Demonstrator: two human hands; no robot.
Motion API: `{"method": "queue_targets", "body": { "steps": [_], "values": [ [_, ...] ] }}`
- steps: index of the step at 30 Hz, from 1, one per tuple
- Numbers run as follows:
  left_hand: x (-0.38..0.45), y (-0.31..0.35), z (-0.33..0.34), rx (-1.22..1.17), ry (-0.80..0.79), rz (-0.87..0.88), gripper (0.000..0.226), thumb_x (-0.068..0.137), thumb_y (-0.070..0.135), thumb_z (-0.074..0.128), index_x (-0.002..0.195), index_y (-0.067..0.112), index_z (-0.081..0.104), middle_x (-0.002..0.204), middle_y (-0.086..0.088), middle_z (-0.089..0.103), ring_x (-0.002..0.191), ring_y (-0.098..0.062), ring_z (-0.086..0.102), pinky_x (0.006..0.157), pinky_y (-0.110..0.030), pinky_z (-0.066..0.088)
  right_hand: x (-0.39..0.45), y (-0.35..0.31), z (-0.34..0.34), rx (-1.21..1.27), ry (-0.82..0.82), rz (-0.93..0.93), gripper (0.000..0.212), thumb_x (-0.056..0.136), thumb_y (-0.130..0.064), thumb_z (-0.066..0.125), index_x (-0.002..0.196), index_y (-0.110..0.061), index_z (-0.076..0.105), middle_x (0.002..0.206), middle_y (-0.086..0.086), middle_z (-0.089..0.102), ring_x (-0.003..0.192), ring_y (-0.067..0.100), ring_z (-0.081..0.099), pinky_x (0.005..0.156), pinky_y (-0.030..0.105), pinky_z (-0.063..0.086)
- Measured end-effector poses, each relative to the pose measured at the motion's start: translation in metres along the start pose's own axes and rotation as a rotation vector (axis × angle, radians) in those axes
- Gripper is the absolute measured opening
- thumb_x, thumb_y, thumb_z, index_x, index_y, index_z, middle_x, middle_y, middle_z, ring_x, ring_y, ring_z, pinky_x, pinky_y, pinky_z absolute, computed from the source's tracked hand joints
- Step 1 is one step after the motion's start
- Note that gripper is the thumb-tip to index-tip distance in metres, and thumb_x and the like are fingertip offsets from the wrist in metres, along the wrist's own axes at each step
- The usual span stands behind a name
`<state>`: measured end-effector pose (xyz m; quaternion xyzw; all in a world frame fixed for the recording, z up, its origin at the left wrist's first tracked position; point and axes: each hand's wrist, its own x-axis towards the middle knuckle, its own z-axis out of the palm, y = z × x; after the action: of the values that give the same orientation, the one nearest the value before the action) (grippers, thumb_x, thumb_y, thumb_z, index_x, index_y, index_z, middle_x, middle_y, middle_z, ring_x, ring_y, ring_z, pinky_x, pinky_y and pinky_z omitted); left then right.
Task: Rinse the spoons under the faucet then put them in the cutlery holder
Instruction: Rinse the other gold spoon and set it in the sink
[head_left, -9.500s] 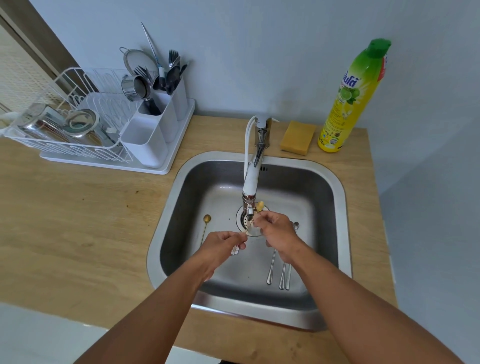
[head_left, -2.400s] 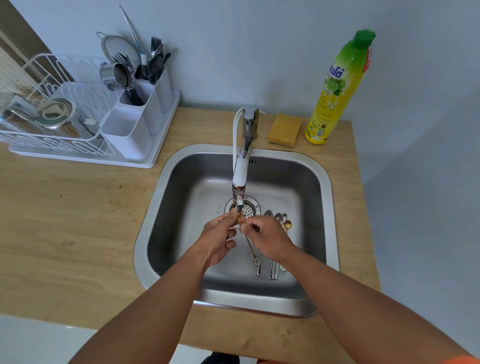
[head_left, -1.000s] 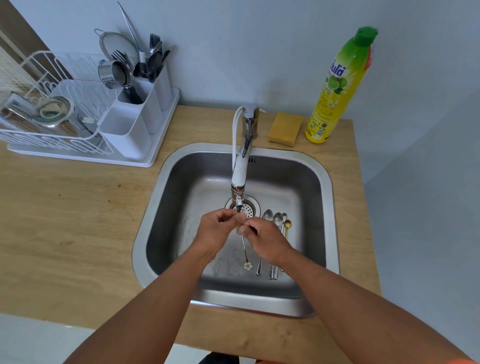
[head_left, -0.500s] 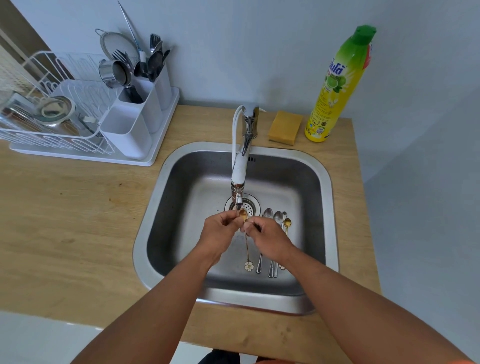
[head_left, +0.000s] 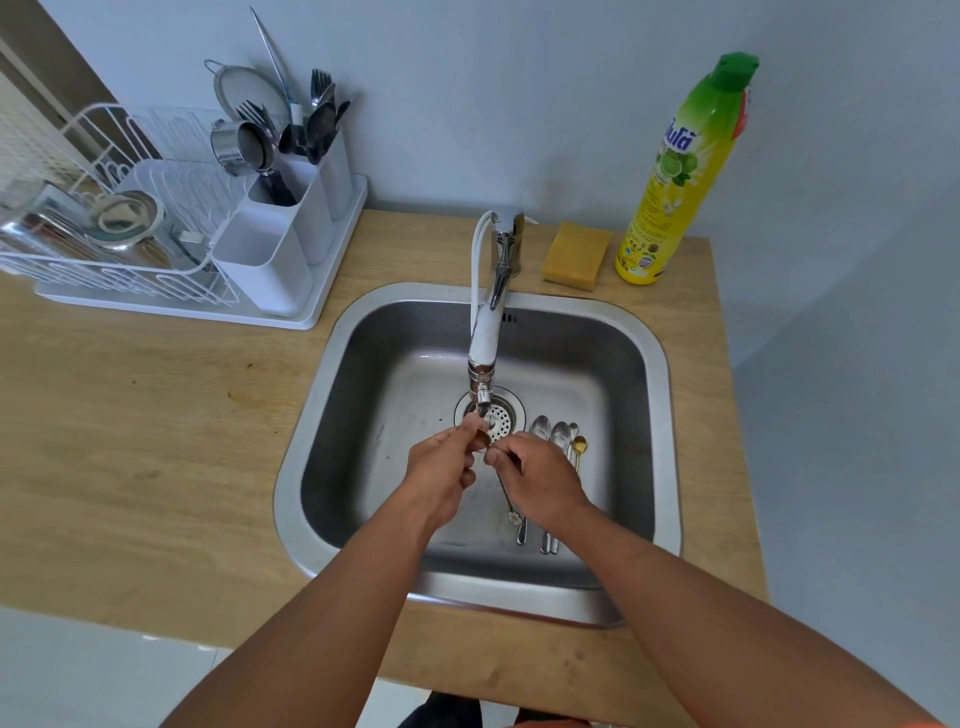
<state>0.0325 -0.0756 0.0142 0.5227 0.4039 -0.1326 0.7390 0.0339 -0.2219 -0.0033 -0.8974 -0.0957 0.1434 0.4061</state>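
- Two hands met over the sink (head_left: 660, 415), directly under the faucet (head_left: 485, 343): the left hand (head_left: 441, 467) pinched the bowl of a gold spoon (head_left: 511, 506), and the right hand (head_left: 537, 478) gripped its handle, whose flower end hung below.
- Four more spoons (head_left: 558, 441) lay on the sink floor, just right of the drain.
- Beyond the sink's far rim sat a sponge (head_left: 575, 255) and a detergent bottle (head_left: 680, 176).
- Left of the faucet, well apart, stood the white cutlery holder (head_left: 291, 228) beside a dish rack (head_left: 130, 228).
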Motion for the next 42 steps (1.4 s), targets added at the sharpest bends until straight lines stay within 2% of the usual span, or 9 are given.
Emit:
{"method": "queue_targets", "body": {
  "steps": [7,11,16,20,25,29,32,35,42],
  "values": [
    [0.000,-0.005,-0.006,-0.028,-0.111,-0.002,0.017,0.103,0.011,0.063,0.110,0.008,0.077,0.078,0.000,0.075,0.053,-0.006,0.044,0.046,-0.021,0.038,0.002,-0.006,-0.004,0.023,-0.039,0.002,0.019,0.102,-0.032,0.053,0.088,-0.030,0.066,0.084,-0.013,0.059,0.079,0.010,0.056,0.070,0.039,0.050],
    [0.001,0.002,-0.013,0.151,-0.237,0.060,0.023,0.104,0.020,0.060,0.121,0.013,0.076,0.078,0.002,0.061,0.061,-0.009,0.036,0.053,-0.024,0.032,0.006,-0.007,-0.006,0.080,-0.112,-0.027,0.022,0.104,-0.029,0.051,0.088,-0.035,0.064,0.085,-0.017,0.060,0.079,0.001,0.056,0.069,0.029,0.047],
    [0.005,0.012,-0.017,0.326,-0.208,0.122,0.021,0.094,0.037,0.075,0.100,0.017,0.079,0.072,0.006,0.061,0.067,-0.012,0.038,0.055,-0.025,0.034,0.008,-0.009,-0.008,0.117,-0.133,-0.014,0.026,0.105,-0.028,0.051,0.084,-0.039,0.061,0.089,-0.014,0.065,0.084,0.004,0.061,0.074,0.030,0.051],
    [0.009,0.012,-0.014,0.259,-0.143,0.100,0.028,0.099,0.039,0.067,0.092,0.014,0.078,0.068,0.006,0.064,0.064,-0.011,0.044,0.053,-0.025,0.036,0.009,-0.009,-0.007,0.138,-0.124,-0.001,0.021,0.105,-0.029,0.051,0.091,-0.031,0.068,0.083,-0.014,0.064,0.076,0.002,0.058,0.067,0.027,0.046],
    [0.004,0.008,-0.013,0.368,-0.060,0.138,0.031,0.106,0.039,0.053,0.102,0.021,0.079,0.083,0.012,0.076,0.068,-0.010,0.048,0.064,-0.026,0.042,0.009,-0.012,-0.008,0.244,-0.076,0.062,0.022,0.105,-0.024,0.051,0.093,-0.022,0.069,0.088,-0.007,0.070,0.080,0.004,0.063,0.072,0.029,0.051],
    [-0.005,-0.001,-0.020,0.564,-0.171,0.047,0.033,0.108,0.041,0.047,0.112,0.029,0.078,0.094,0.018,0.080,0.076,-0.007,0.055,0.066,-0.025,0.042,0.014,-0.018,-0.009,0.500,-0.045,0.167,0.024,0.107,-0.016,0.049,0.096,-0.018,0.071,0.093,-0.006,0.072,0.080,-0.004,0.070,0.068,0.010,0.051],
    [-0.006,-0.004,-0.022,0.508,-0.259,-0.061,0.034,0.107,0.043,0.052,0.113,0.024,0.079,0.101,0.013,0.081,0.079,-0.013,0.046,0.065,-0.028,0.034,0.015,-0.020,-0.010,0.625,-0.082,0.236,0.024,0.107,-0.016,0.049,0.100,-0.016,0.071,0.101,0.001,0.074,0.082,0.004,0.075,0.068,0.018,0.058],
    [-0.005,-0.003,-0.020,0.429,-0.251,-0.138,0.029,0.100,0.045,0.063,0.108,0.023,0.082,0.097,0.010,0.078,0.082,-0.015,0.044,0.069,-0.030,0.035,0.016,-0.019,-0.012,0.541,-0.089,0.214,0.024,0.106,-0.020,0.051,0.099,-0.020,0.074,0.100,-0.002,0.075,0.094,0.008,0.071,0.084,0.023,0.056],
    [-0.004,-0.001,-0.025,0.385,-0.180,-0.148,0.029,0.085,0.051,0.080,0.105,0.029,0.082,0.099,0.012,0.081,0.094,-0.020,0.050,0.079,-0.037,0.039,0.018,-0.019,-0.018,0.519,-0.082,0.232,0.016,0.097,-0.032,0.065,0.091,-0.035,0.079,0.102,-0.018,0.077,0.103,-0.004,0.066,0.086,0.017,0.046]
  ]
}}
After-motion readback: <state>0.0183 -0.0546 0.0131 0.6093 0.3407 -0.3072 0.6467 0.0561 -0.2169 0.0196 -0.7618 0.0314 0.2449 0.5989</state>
